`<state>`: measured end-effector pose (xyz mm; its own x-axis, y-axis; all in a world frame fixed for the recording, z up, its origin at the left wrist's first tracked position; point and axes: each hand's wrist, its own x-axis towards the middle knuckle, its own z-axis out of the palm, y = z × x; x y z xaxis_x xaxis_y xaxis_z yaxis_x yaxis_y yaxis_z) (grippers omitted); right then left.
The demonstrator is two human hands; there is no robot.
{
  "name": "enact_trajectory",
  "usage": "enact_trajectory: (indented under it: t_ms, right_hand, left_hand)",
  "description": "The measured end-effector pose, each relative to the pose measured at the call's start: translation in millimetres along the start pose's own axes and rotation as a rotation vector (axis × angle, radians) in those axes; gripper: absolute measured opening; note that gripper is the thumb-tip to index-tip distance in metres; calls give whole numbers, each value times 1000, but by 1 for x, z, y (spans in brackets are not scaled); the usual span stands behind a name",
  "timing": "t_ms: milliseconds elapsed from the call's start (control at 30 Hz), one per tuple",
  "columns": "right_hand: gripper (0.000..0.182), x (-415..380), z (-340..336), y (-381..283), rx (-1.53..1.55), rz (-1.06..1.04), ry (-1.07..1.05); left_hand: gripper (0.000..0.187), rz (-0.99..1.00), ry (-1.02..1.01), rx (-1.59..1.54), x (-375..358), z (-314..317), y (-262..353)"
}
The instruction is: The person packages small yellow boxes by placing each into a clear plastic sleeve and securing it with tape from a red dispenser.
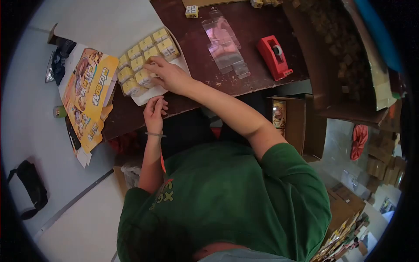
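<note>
The small yellow-and-white blocks are sitting in close rows on a white card at the bench edge, probably light and fairly stiff, best taken by two opposite sides. Over their near end the right hand is bending its fingers, though whether it is pinching one I cannot tell; the left hand is hanging loosely curled, seemingly empty, just beside the card. Farther out, clear plastic packaging and a red tape dispenser are lying to the right.

dark-red table | white card under yellow blocks | lone block | clear plastic | tape dispenser
</note>
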<state>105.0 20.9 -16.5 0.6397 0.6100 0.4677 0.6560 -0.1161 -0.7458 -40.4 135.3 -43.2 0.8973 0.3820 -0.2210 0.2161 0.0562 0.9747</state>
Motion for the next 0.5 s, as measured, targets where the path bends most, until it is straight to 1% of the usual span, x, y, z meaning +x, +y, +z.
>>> enact_trajectory:
  t_ms: [67,100,133,167,200,300,333,433,500]
  right_hand:
    - [42,-14,-44,11,-51,85,219]
    - [41,-21,-75,29,-371,123,358]
    - [46,-31,-103,42,-622,295,458]
    - [61,-42,-128,66,-845,648,329]
    - [72,-59,-136,87,-1048,783,266]
    - [72,-65,-144,83,-988,872,90]
    - [69,-64,-143,85,-949,916,85]
    - [65,-63,-154,98,-806,1013,46]
    - [51,-68,-158,102,-754,888,55]
  left_hand:
    - [20,2,-17,-13,1,-2,-3]
    - [19,-4,-50,-19,1,3,0]
    - [19,3,-108,-27,1,13,3]
    - [19,6,-167,-34,2,24,6]
    - [18,11,-229,-37,3,36,6]
    - [17,24,-386,28,11,78,4]
    - [16,33,-441,35,14,91,4]
    - [16,103,-475,135,19,123,5]
    - [20,111,-528,151,20,130,2]
